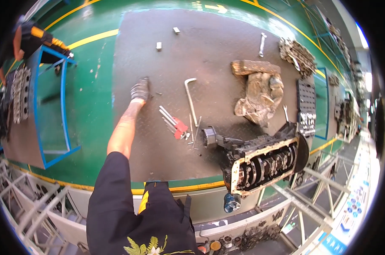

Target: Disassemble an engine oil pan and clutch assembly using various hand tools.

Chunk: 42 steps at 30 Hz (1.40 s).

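My left hand [140,89], in a grey work glove, reaches out low over the left part of the brown metal tabletop [158,161]. Its fingers look curled together, and whatever may be in them is hidden. A small dark piece [158,93] lies just right of it. Nearer me rests a hex key set [180,128] in a red holder. An L-shaped metal bar [190,97] lies to the right of my hand, with thin metal rods [197,132] at its near end. My right hand is out of view.
An engine block [265,165] with its crankshaft exposed fills the near right. Beyond it lie a dirty cloth [262,95], a wood block [255,67], wrenches [262,44], a cylinder head [297,57] and a black socket case [306,102]. Another person [35,38] stands at the far left.
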Available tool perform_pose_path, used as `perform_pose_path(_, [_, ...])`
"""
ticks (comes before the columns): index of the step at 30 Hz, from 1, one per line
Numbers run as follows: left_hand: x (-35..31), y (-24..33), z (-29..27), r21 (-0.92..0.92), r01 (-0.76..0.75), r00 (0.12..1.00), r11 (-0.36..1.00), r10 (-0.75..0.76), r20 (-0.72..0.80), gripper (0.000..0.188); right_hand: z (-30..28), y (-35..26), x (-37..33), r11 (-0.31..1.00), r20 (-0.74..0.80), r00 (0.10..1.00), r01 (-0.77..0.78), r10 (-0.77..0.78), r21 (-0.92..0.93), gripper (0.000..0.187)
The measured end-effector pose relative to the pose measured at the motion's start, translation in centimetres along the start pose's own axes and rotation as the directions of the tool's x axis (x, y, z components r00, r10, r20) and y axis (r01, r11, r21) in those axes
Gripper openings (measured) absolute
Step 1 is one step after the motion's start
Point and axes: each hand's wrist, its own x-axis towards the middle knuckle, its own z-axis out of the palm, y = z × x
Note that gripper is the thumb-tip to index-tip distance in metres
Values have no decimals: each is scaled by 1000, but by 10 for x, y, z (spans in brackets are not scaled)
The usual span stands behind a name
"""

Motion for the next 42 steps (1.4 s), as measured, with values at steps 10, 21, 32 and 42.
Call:
perform_pose_path(10, [41, 15, 25, -110, 2, 947, 994, 33, 321, 36, 6, 6, -22, 927, -227, 900, -343, 371, 153, 53])
perform_pose_path(21, [-161, 441, -59, -895, -275, 813, 350, 583, -22, 21, 96, 138, 62, 688, -35, 781, -527, 624, 500, 54])
perform_pose_path(32, [-305, 830, -98, -599, -706, 403, 379, 910, 101, 27, 97, 47, 254, 785, 398, 775, -592, 491, 182, 66])
perform_pose_path(42, [-275, 919, 32, -188, -849, 284, 493, 727, 625, 35, -95, -133, 589, 917, 306, 939, -255, 158, 307, 86])
